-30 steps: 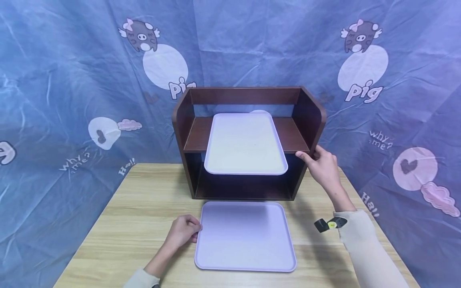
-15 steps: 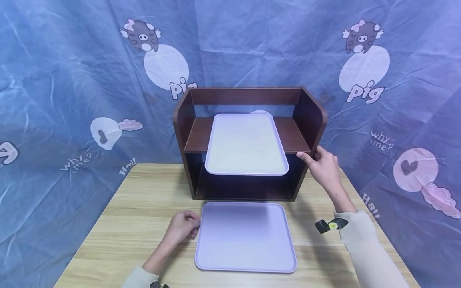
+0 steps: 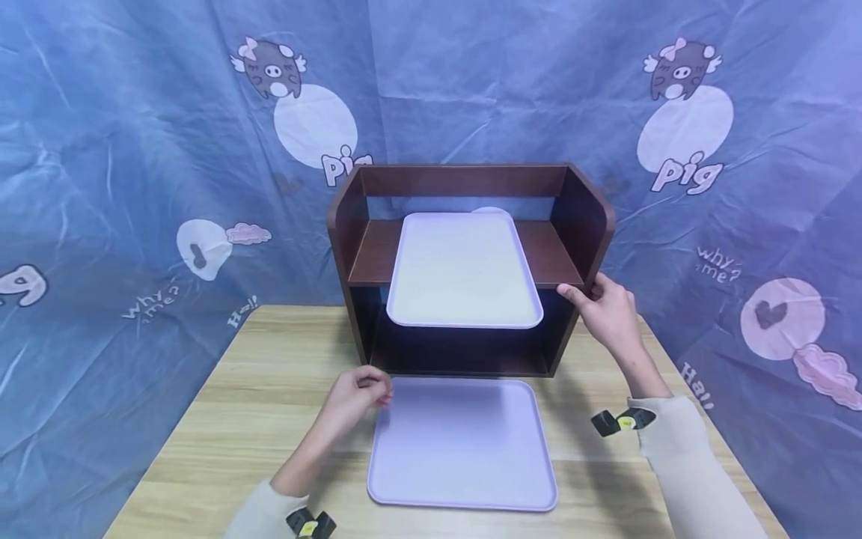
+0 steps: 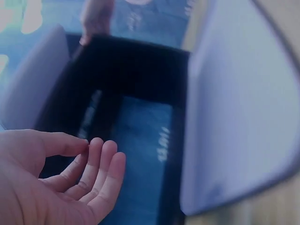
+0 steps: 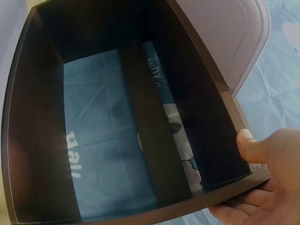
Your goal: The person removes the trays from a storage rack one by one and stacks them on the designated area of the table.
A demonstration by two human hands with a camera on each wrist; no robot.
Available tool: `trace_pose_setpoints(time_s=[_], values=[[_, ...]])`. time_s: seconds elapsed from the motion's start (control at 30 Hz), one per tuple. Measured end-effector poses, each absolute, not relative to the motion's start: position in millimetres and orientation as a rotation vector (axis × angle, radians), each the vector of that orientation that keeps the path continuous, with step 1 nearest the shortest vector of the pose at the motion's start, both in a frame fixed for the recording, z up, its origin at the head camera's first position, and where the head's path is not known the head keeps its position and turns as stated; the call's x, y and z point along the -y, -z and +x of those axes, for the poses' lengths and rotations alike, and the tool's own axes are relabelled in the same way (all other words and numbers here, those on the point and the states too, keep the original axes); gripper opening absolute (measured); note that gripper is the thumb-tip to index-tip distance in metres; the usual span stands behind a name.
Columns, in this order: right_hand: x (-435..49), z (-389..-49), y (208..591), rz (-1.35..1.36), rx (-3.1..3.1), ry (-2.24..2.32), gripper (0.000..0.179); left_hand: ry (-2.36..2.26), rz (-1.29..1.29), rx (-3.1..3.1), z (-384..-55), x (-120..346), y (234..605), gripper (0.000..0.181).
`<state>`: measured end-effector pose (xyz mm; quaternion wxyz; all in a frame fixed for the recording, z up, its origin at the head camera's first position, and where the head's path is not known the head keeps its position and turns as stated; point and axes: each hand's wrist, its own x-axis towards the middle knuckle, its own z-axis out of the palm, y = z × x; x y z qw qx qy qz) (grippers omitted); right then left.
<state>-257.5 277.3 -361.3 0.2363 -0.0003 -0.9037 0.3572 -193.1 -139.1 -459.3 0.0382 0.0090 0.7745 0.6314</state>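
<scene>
So, dead centre of the head view: dark brown two-tier wooden shelf unit on a pale wood-grain counter. On its middle board, a smooth pale lilac plastic-looking upper tray, front end poking out past the edge, probably just deeper than the board. Lower centre, flat on the counter right in front of the unit, a matching pale lilac lower tray with rounded corners. Right of centre, right hand gripping the unit's side, thumb in front, fingers round the outside, likely to steady it. Left hand by the lower tray's upper left corner, fingers loosely bent, thumb near index, holding nothing. Behind everything, wrinkly blue cartoon-pig fabric.
</scene>
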Motion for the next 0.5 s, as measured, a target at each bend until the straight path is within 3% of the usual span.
trace_pose_setpoints(time_s=[0.5], values=[[-277, -258, 359, -0.026, 2.508, -1.027, 0.057, -2.302, 0.341, -1.780, -184, 95, 397, 0.052]])
